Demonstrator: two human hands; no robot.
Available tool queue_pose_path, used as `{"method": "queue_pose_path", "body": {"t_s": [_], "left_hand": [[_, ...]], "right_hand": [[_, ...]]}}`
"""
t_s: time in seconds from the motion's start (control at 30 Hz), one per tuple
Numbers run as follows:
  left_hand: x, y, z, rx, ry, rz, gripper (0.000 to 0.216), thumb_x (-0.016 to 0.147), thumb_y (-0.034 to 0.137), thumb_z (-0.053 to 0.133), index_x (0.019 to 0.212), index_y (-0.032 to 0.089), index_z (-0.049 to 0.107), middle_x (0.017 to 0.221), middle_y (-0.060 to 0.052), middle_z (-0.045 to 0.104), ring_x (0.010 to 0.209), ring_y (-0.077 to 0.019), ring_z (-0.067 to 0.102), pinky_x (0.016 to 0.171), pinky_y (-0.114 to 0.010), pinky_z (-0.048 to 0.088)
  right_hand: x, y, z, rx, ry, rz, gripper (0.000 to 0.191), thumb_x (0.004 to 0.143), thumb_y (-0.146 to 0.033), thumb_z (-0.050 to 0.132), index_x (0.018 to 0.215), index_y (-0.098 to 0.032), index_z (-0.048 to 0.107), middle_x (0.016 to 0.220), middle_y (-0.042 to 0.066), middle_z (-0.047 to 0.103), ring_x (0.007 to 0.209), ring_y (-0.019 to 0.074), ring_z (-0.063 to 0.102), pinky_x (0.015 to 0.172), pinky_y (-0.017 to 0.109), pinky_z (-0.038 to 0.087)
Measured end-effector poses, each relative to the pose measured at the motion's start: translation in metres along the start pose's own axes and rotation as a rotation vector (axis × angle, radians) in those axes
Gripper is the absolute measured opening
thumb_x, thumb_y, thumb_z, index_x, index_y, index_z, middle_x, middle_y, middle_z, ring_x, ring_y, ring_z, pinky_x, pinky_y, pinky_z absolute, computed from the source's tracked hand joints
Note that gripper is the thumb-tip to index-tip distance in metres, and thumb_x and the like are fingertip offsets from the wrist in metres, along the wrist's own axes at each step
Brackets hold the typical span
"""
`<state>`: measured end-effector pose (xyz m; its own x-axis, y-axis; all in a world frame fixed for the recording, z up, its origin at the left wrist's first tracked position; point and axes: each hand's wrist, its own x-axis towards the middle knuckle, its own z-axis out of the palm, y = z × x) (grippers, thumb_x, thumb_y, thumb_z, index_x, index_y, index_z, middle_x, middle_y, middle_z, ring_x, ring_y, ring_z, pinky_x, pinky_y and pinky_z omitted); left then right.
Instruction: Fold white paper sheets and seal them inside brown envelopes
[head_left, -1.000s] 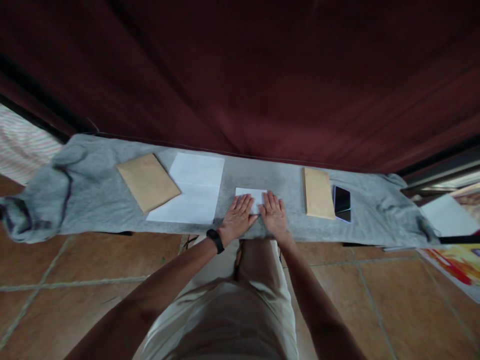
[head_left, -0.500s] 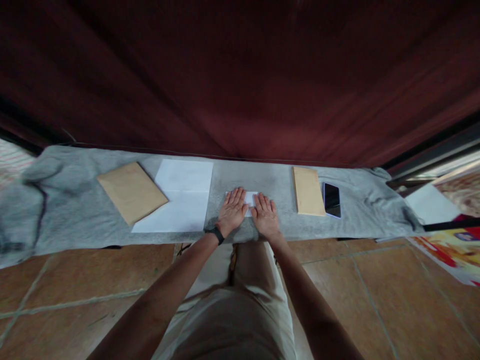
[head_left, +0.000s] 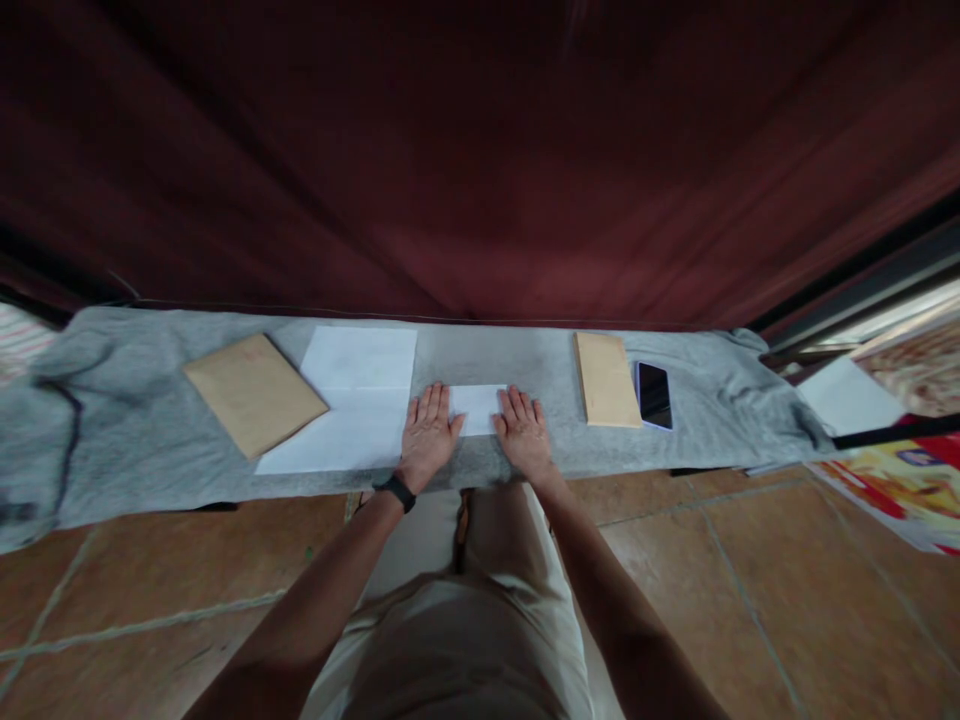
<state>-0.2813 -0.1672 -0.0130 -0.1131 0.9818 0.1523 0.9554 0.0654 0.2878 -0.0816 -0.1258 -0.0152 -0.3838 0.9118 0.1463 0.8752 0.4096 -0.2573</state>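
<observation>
A small folded sheet of white paper [head_left: 478,409] lies flat on the grey cloth between my hands. My left hand [head_left: 430,430] rests flat over its left end, palm down, with fingers stretched out. Over the right end lies my right hand [head_left: 523,430], also flat with its fingers extended. Both ends of the folded paper are covered by the hands. Just left of my left hand are larger white sheets [head_left: 360,400] with a crease across them.
A brown envelope [head_left: 255,395] overlaps the white sheets at left. To the right lie a stack of brown envelopes [head_left: 607,380] and a phone [head_left: 654,396]. Grey cloth [head_left: 495,350] covers the narrow bench, and a dark red surface [head_left: 480,200] rises behind it.
My left hand has slid left along the folded paper, away from my right hand, exposing more of the paper's middle. My right hand stays at the right end. The view has shifted slightly.
</observation>
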Motion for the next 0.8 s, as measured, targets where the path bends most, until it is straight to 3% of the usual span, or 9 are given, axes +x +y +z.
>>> {"method": "queue_pose_path", "body": {"t_s": [0.17,0.47,0.63,0.8], "left_hand": [[-0.009,0.0,-0.002,-0.058,0.06,-0.046,0.064,0.101,0.037,0.04,0.154,0.0,0.039,0.163,-0.024,0.036,0.154,-0.0343,0.029,0.126,-0.051,0.024],[0.003,0.012,-0.005,-0.331,0.076,-0.212,0.055,0.088,0.02,0.056,0.142,0.009,0.054,0.143,-0.02,0.06,0.132,-0.0341,0.056,0.114,-0.048,0.043],[0.018,0.011,-0.003,-0.666,0.068,-0.401,0.053,0.078,0.014,0.064,0.131,0.016,0.061,0.12,-0.014,0.07,0.109,-0.0295,0.067,0.1,-0.046,0.053],[0.024,0.01,-0.002,-0.921,0.083,-0.607,0.064,0.072,0.01,0.066,0.135,0.016,0.056,0.088,-0.003,0.071,0.083,-0.0226,0.07,0.081,-0.036,0.056]], "right_hand": [[0.0,0.0,0.0,0.014,0.006,0.003,0.056,0.108,-0.039,0.038,0.159,-0.016,0.038,0.165,0.011,0.035,0.15,0.031,0.035,0.125,0.052,0.019],[-0.001,-0.001,0.001,0.008,0.008,0.007,0.056,0.108,-0.039,0.038,0.159,-0.015,0.039,0.165,0.012,0.035,0.151,0.0309,0.034,0.125,0.052,0.02],[-0.001,0.0,0.002,-0.005,0.008,0.007,0.056,0.108,-0.039,0.037,0.158,-0.015,0.039,0.165,0.012,0.035,0.151,0.0305,0.035,0.125,0.051,0.02],[0.0,0.0,0.003,-0.007,0.007,0.017,0.056,0.108,-0.039,0.038,0.158,-0.016,0.039,0.164,0.012,0.037,0.151,0.0296,0.035,0.124,0.051,0.021]]}}
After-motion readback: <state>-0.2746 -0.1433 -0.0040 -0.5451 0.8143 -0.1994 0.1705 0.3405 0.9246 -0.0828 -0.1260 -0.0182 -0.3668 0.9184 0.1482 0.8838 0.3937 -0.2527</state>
